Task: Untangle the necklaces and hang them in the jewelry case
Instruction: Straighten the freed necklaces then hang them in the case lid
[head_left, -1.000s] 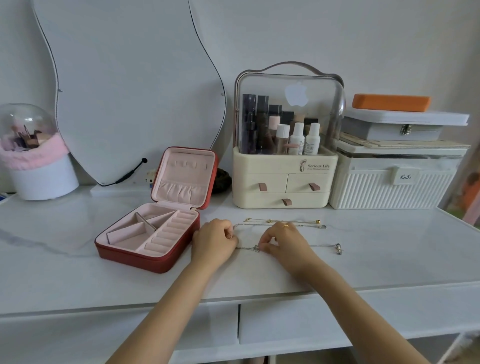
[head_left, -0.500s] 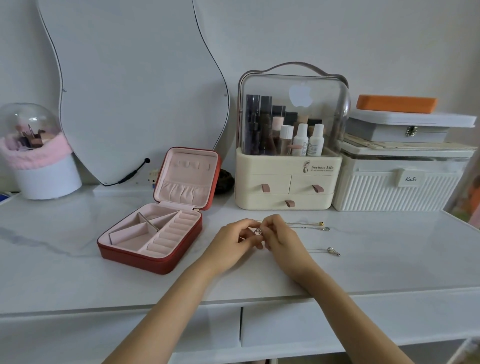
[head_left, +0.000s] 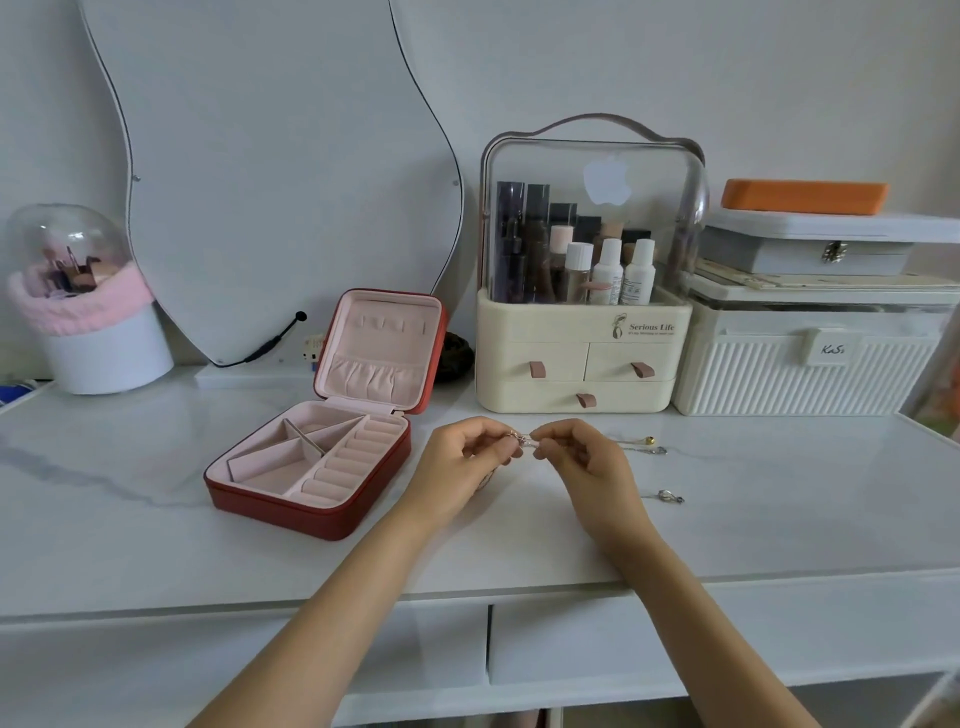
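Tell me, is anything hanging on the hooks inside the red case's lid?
No. The hooks in the upright lid of the jewelry case are bare, and both hands still pinch the necklaces above the table.

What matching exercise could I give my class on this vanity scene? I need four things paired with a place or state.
Column one:
1. red jewelry case
2. orange box
3. gold bead pendant
4. tangled chains

Column two:
A. on top of the stacked white boxes
B. pinched between left hand and right hand
C. open, lid upright
D. lying on the tabletop right of the hands

Pairs: 1-C, 2-A, 3-D, 4-B
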